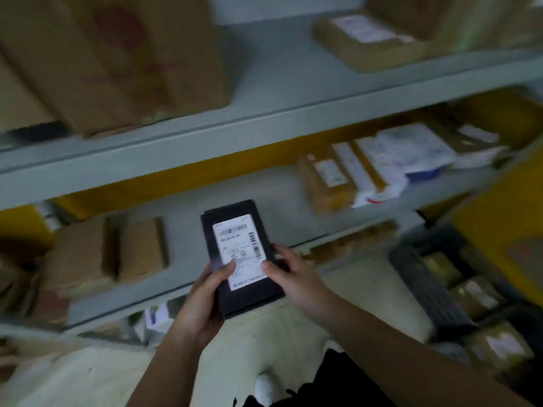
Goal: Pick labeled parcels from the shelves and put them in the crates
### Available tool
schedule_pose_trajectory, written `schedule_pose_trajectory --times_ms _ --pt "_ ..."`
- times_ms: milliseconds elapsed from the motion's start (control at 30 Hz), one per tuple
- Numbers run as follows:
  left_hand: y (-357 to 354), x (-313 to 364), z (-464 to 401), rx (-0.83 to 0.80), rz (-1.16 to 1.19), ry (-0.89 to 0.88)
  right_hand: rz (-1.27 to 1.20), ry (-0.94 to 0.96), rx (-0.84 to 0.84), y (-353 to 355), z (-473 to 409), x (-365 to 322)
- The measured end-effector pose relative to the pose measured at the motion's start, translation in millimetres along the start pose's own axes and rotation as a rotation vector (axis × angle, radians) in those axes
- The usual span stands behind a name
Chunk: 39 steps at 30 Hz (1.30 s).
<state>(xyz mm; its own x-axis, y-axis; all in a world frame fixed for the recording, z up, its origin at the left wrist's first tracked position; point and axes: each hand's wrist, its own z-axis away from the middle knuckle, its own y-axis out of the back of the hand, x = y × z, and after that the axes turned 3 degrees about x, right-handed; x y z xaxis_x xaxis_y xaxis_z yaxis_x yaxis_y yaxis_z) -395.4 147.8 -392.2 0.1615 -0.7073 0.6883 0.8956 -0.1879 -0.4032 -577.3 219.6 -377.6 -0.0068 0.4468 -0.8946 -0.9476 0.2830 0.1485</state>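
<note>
A flat black parcel [235, 227] with a white barcode label faces up in front of the middle shelf. My left hand [202, 301] grips its lower left edge, thumb on the label. My right hand [293, 274] grips its right edge, thumb on the label too. A dark crate [417, 283] stands on the floor at the right, with several brown labeled parcels [476, 295] inside it.
Grey metal shelves [205, 133] run across the view. Large cartons [117, 63] fill the top left. Brown boxes [108, 254] sit lower left, and labeled parcels and white bags [382, 168] lie at the middle right. A yellow surface [499, 212] stands far right. Pale floor lies below.
</note>
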Motion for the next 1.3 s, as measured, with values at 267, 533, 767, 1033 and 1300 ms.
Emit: schedule_pose_trajectory --times_ms 267,533,767,1033,1300 --pt "-173 -104 -50 -0.085 -0.507 0.418 -0.237 -0.317 0.369 169 44 96" --pt "-374 -196 -81 -0.213 -0.998 0.535 -0.603 -0.378 0.622 335 96 201" --pt "-507 -283 -118 -0.330 -1.118 0.478 -0.804 -0.356 0.724 467 103 255" --pt "-584 -370 -190 -0.413 -1.233 0.585 -1.033 -0.550 0.849 532 74 338" --pt "-659 -481 -361 -0.433 -1.409 0.679 -1.183 -0.687 0.951 600 -36 438"
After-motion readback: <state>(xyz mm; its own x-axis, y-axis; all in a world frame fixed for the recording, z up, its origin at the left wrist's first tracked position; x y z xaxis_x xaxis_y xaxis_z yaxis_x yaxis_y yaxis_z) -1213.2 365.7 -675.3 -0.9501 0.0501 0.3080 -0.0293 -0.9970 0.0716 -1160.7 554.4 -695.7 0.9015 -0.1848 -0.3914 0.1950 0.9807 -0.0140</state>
